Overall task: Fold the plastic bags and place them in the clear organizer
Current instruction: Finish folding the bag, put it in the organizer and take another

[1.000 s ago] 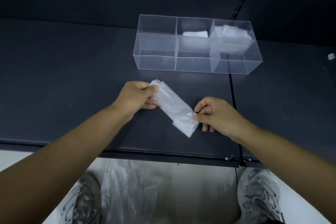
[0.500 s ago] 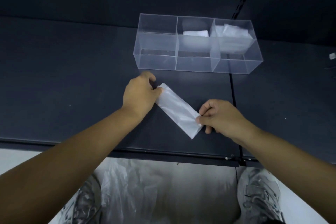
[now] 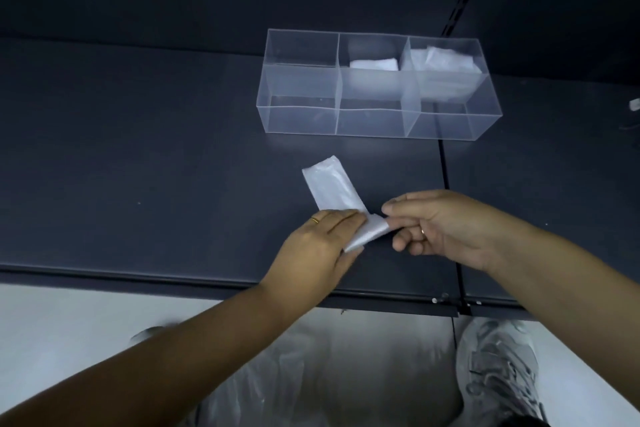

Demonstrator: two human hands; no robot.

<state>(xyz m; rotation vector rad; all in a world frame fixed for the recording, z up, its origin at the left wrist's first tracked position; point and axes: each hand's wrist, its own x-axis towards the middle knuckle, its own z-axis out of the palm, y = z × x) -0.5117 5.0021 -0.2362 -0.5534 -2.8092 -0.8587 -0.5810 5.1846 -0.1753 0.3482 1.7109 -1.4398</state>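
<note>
Two grips meet the folded bag — left grip pressing flat-fingered, right grip pinching its raised end.

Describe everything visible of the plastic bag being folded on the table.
The plastic bag is thin, whitish, translucent film, already folded into a long narrow strip. It lies diagonally on the dark table, its far end flat and pointing toward the clear organizer but apart from it. The left hand presses straight fingers across the strip close to its near end. The right hand pinches that near end, which is lifted off the table and curls upward.
</note>
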